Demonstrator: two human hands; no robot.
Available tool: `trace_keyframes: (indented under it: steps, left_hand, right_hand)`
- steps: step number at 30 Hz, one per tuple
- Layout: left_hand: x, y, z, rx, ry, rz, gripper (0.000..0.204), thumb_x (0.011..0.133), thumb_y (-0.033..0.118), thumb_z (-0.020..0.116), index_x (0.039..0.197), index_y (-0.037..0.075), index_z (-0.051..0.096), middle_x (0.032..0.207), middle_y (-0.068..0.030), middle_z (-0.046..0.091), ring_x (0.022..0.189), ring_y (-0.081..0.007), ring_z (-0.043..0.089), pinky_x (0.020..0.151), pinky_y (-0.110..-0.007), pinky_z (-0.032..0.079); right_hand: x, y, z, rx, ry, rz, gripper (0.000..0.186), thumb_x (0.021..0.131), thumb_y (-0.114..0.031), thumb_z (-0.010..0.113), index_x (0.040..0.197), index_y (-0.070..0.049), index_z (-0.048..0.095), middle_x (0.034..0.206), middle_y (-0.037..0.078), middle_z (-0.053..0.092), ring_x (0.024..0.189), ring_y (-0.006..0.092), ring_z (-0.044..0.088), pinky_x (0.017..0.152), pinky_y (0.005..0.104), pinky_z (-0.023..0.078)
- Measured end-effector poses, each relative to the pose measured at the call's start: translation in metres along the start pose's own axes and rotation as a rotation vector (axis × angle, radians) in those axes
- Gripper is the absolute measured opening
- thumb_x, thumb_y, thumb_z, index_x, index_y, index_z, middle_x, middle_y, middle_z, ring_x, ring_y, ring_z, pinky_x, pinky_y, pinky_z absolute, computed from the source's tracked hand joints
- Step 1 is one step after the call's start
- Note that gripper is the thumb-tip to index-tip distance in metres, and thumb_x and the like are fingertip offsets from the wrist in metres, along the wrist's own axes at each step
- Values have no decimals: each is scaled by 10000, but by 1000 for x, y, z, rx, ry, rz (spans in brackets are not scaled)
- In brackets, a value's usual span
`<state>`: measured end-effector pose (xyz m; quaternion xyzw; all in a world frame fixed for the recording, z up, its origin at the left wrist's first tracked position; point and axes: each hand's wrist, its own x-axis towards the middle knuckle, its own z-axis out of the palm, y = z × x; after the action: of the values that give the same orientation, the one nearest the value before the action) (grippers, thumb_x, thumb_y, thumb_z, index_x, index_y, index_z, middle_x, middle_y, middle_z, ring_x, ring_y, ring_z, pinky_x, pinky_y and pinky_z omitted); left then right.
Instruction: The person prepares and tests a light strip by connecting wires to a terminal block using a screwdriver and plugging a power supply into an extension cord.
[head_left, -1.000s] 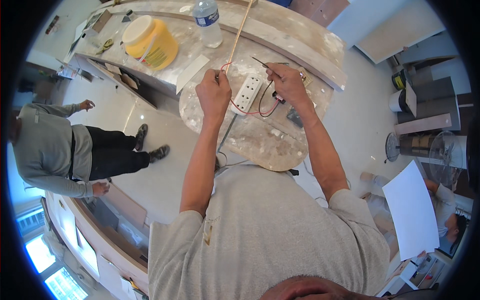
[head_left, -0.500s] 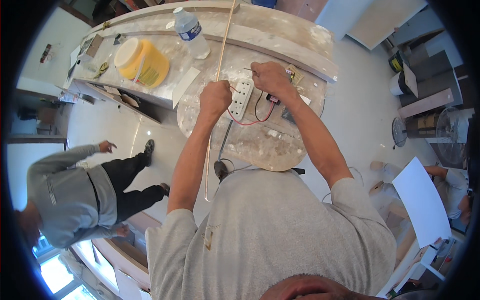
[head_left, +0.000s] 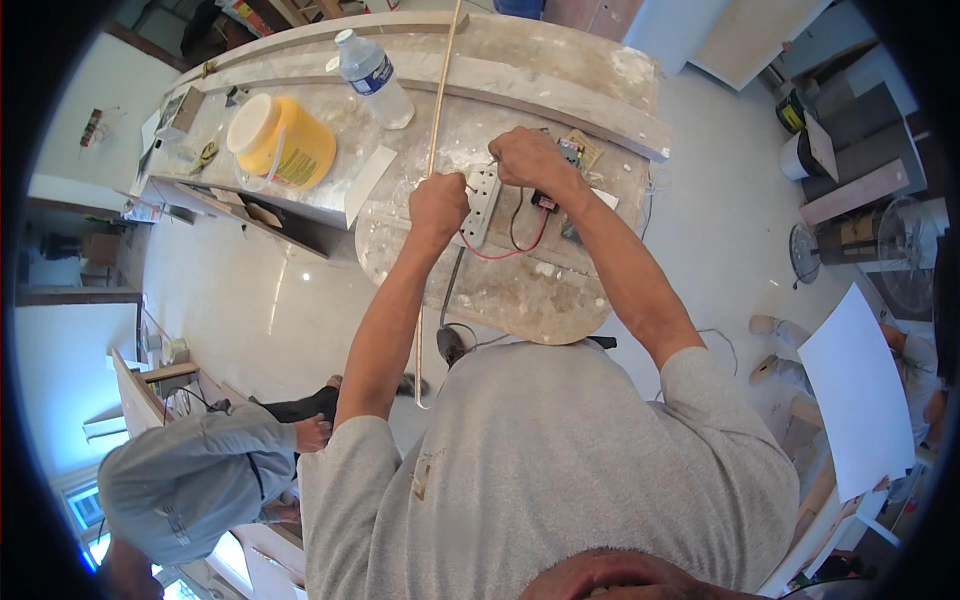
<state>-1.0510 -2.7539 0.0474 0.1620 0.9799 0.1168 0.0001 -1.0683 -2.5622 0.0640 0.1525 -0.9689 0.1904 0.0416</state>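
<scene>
My left hand [head_left: 438, 208] is closed on the end of a red test lead, beside a white power strip [head_left: 481, 205] on the worktable. Over the strip's far end, my right hand [head_left: 533, 160] is closed on a thin probe, with a black lead [head_left: 516, 215] running up toward it. Both leads come from a small dark device [head_left: 543, 201] right of the strip. Whether the tips touch the sockets I cannot tell. A long thin golden rod [head_left: 441, 95] passes by my left hand and forearm.
The worktable [head_left: 540, 290] has a rounded near end. A yellow tub [head_left: 295, 150] and a water bottle [head_left: 377, 85] stand on its left part, with long wooden strips [head_left: 560, 95] behind. A person [head_left: 215, 475] bends at lower left. A fan [head_left: 905, 240] stands at right.
Both my hands have moved closer together over the power strip, the left slightly right and down, the right slightly left. The person at left has moved nearer and bent over.
</scene>
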Motion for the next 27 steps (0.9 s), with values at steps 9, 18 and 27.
trace_keyframes:
  steps: [9, 18, 27]
  left_hand:
    - [-2, 6, 4, 25, -43, 33, 174, 845, 125, 591, 874, 66, 752, 856, -211, 715, 832, -394, 716, 736, -491, 571]
    - [-1, 6, 5, 25, -27, 14, 170, 851, 134, 596, 875, 75, 754, 874, -205, 721, 846, -387, 719, 748, -487, 569]
    - [-5, 6, 15, 37, 25, 44, 98, 795, 121, 659, 770, 84, 746, 814, -159, 726, 785, -356, 730, 658, -462, 581]
  right_hand:
    - [8, 6, 4, -29, -126, -28, 179, 661, -103, 647, 807, -39, 729, 834, 231, 704, 845, 405, 702, 748, 482, 575]
    - [12, 2, 5, 21, -162, -17, 188, 641, -75, 615, 788, -32, 724, 795, 239, 686, 798, 420, 687, 716, 496, 550]
    - [15, -12, 4, -75, -281, 84, 219, 740, -141, 684, 930, -54, 749, 940, 184, 732, 935, 351, 714, 816, 445, 579]
